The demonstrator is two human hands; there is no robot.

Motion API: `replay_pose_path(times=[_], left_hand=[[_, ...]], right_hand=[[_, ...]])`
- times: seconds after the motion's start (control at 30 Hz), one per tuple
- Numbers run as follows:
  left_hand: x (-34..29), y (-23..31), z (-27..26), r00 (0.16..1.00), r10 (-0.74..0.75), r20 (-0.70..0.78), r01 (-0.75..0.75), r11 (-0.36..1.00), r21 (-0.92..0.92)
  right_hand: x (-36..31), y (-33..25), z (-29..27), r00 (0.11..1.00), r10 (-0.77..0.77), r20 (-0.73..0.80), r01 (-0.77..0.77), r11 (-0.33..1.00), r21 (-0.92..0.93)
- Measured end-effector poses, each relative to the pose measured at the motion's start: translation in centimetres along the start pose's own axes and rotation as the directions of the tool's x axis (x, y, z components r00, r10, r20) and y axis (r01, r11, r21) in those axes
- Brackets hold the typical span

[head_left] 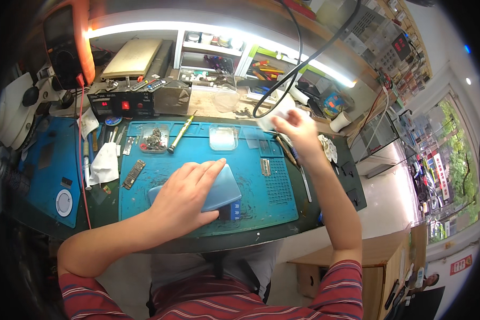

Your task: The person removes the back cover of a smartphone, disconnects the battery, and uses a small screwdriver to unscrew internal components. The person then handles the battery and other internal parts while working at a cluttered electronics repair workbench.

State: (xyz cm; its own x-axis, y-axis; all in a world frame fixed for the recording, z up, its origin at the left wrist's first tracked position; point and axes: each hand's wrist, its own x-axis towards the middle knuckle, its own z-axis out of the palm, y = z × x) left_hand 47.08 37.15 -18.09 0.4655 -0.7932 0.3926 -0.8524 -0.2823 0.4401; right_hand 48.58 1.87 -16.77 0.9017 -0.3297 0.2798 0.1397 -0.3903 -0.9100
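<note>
My left hand (pixel 189 186) lies over a light blue flat slab (pixel 225 188) with rounded corners, like a phone or tablet. Its thumb is at the near edge and the fingers reach across the top, gripping it just above the blue work mat (pixel 162 160). A small dark blue printed piece (pixel 235 210) shows beside the thumb. Raised over the mat's far right part, my right hand (pixel 297 130) is closed on a white tissue (pixel 270 120), which is blurred. Between the hands and farther back sits a clear plastic box (pixel 223 137).
A clear box of small metal parts (pixel 154 140), a yellow-green screwdriver (pixel 182 132) and a slim dark phone part (pixel 134 174) lie on the mat's left. Crumpled tissue (pixel 105 164) is farther left. Tweezers (pixel 306 184) rest at right. A black cable (pixel 295 74) hangs near my right hand.
</note>
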Motion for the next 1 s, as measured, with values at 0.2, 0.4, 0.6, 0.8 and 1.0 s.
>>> replay_pose_path(times=[0.2,0.4,0.6,0.8,1.0], left_hand=[[0.0,-0.3,0.1,1.000,0.010,-0.028,-0.010,1.000,0.018],[-0.1,-0.5,0.5,0.999,0.001,-0.035,-0.001,1.000,0.010],[-0.5,-0.8,0.4,1.000,-0.023,-0.005,0.023,0.999,-0.027],[-0.4,-1.0,-0.4,0.996,-0.010,0.084,0.018,0.995,-0.097],[0.2,-1.1,-0.7,0.988,-0.064,0.144,0.073,0.996,-0.059]], right_hand=[[3.7,-4.3,11.0,0.988,-0.102,0.113,0.136,0.927,-0.349],[6.0,-0.5,12.8,0.968,-0.199,0.150,0.247,0.850,-0.464],[6.1,-2.0,14.2,0.979,-0.109,0.173,0.190,0.799,-0.570],[3.4,-1.5,11.2,0.958,-0.273,0.092,0.278,0.797,-0.536],[-7.2,-6.6,5.8,0.987,0.043,0.158,0.043,0.864,-0.501]])
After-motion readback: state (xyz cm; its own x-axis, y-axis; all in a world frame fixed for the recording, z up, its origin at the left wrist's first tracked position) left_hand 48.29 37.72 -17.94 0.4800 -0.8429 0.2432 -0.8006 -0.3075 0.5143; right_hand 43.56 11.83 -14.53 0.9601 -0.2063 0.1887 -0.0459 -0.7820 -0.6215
